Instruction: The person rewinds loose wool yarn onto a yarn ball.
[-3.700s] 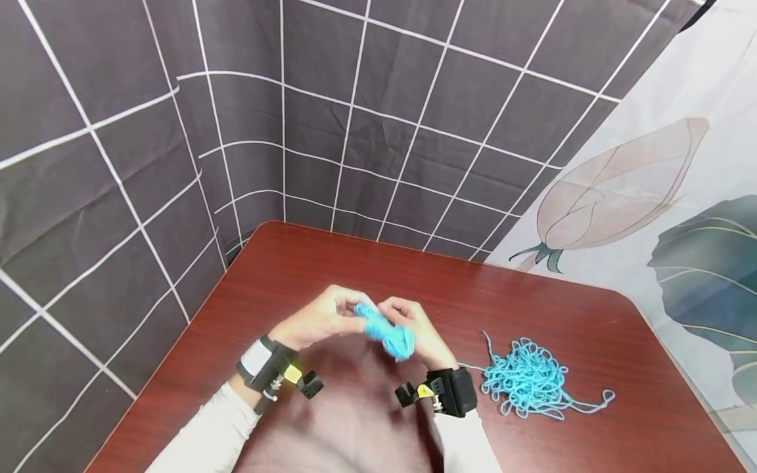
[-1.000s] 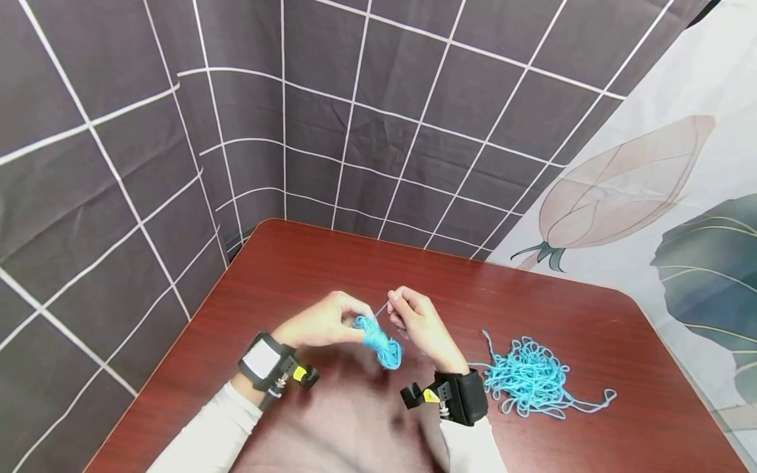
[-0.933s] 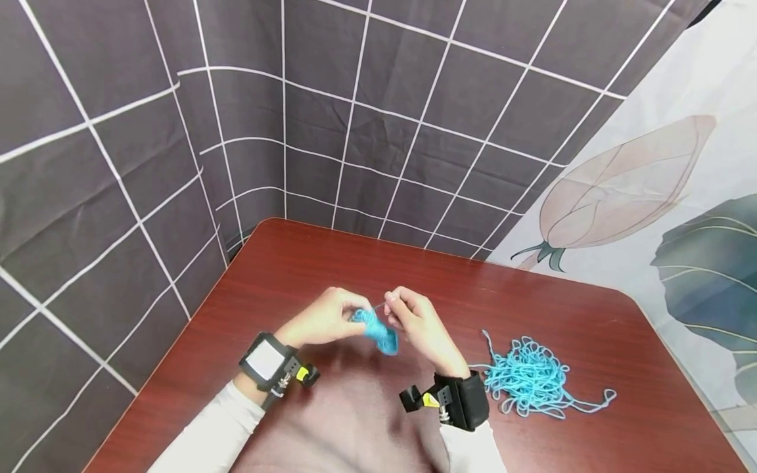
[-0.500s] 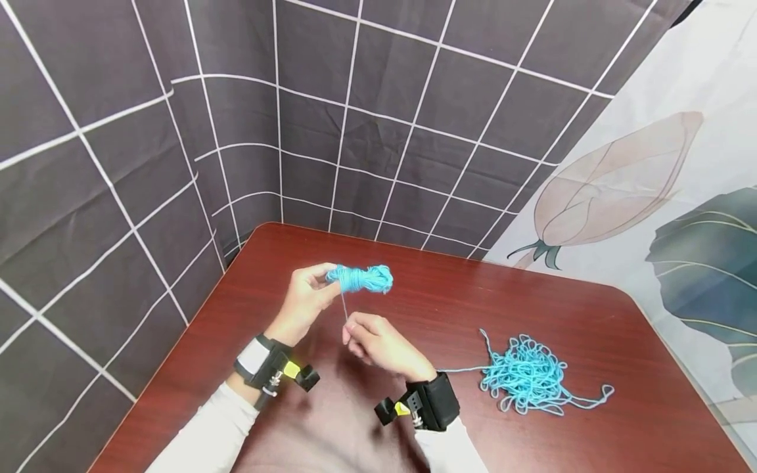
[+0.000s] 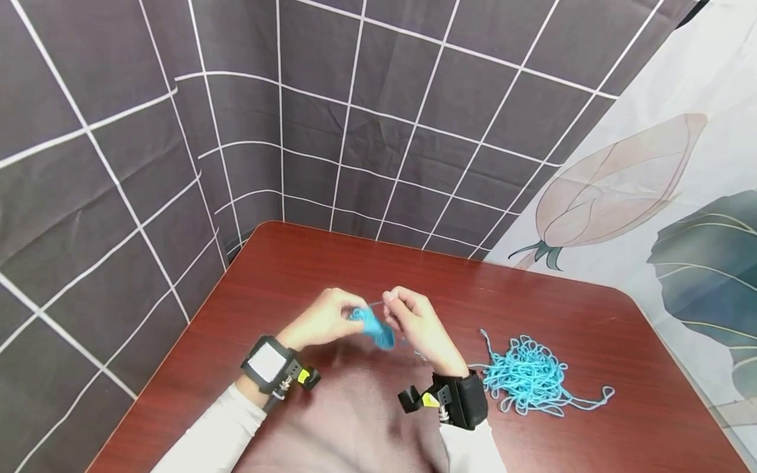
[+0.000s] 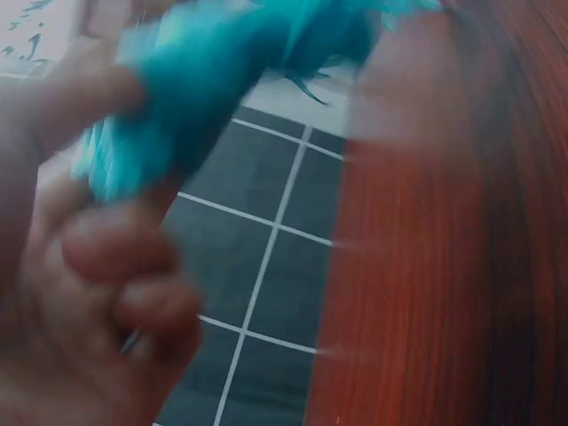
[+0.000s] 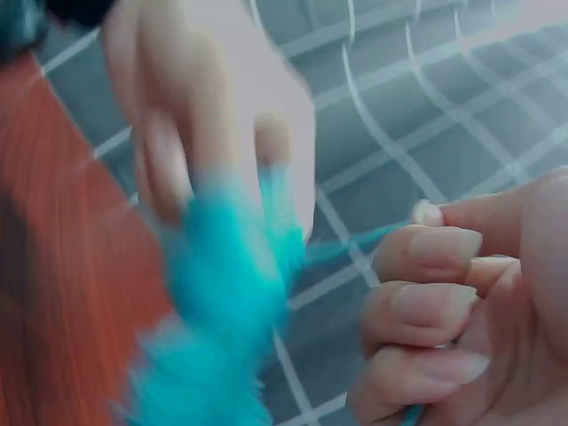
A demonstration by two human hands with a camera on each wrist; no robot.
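Note:
My left hand (image 5: 325, 320) pinches one end of a small wound bundle of light-blue cord (image 5: 374, 327) between thumb and fingers; the bundle is blurred in the left wrist view. Close on its right, my right hand (image 5: 416, 325) has its fingers curled and pinches the cord strand (image 7: 377, 234), which runs taut from the bundle to the fingertips. More of the cord shows below the little finger in the right wrist view. A loose heap of the same cord (image 5: 526, 374) lies on the table to the right, and a strand leads from it toward my right wrist.
The reddish-brown wooden table (image 5: 296, 263) has a grey grid-patterned cloth (image 5: 378, 131) behind and left of it. A white cloth with a flower print (image 5: 615, 190) hangs at the right. Each wrist wears a strapped camera mount.
The right hand has circled round the bundle with the strand, passing below it half a second ago and now at its right. The left hand has tilted the bundle back down. The heap stays put.

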